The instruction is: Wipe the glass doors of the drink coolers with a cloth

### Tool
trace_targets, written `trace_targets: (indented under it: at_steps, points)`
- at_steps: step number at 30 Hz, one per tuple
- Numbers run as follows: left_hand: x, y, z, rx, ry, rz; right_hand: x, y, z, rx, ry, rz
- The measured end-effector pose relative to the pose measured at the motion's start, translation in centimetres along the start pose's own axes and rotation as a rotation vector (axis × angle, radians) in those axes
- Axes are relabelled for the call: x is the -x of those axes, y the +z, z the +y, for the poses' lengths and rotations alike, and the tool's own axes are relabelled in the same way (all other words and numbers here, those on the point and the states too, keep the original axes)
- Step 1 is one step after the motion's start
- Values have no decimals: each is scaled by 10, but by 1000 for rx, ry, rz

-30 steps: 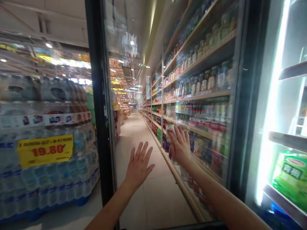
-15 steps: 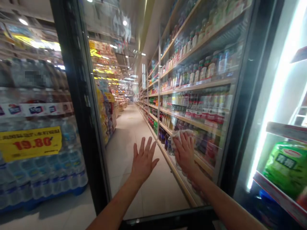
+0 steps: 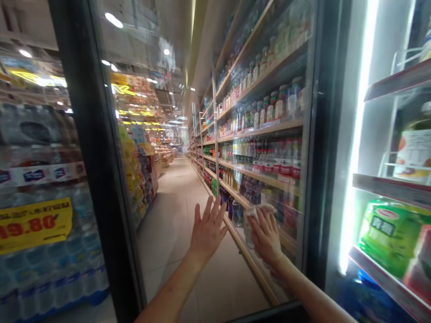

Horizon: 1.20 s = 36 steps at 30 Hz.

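In the head view my left hand [image 3: 207, 233] is spread flat on or close to the glass of a door [image 3: 161, 251], fingers apart and holding nothing. To its right, my right hand [image 3: 267, 233] presses a crumpled whitish cloth [image 3: 259, 211] against the same pane. Its fingers lie stretched over the cloth, covering much of it. The door has a black frame [image 3: 90, 134] and stands swung open. Shelves of bottles [image 3: 266, 112] and an aisle floor appear in the glass.
On the right, a lit cooler holds shelves [image 3: 387, 184] with green packs [image 3: 387, 233] and a bottle [image 3: 415, 148]. Stacked bottle packs [image 3: 43, 269] with a yellow price sign [image 3: 37, 224] stand left of the door. A bright light strip [image 3: 357, 134] runs down the cooler's side.
Both hands have shifted right across the pane and a little lower, the cloth travelling under the right one. The view has turned slightly right, showing more of the cooler.
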<state>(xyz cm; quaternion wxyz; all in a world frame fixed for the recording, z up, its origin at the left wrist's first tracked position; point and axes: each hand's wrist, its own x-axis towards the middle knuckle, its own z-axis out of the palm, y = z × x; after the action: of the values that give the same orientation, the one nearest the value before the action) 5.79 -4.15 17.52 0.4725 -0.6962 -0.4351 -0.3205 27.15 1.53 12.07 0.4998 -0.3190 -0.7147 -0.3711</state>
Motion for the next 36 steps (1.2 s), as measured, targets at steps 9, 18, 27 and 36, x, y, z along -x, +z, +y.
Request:
trace_targets:
  at_steps: [9,18,27,36]
  points:
    - [4,8,0,15,-22,40,0,0,54,113,418,240]
    - [4,8,3,-1,-38,19,0,-1,30,50,147,104]
    - [4,8,4,-14,-46,17,-14,0,11,-32,27,1]
    - [4,8,4,-13,-45,-1,-28,-2,56,93,398,283]
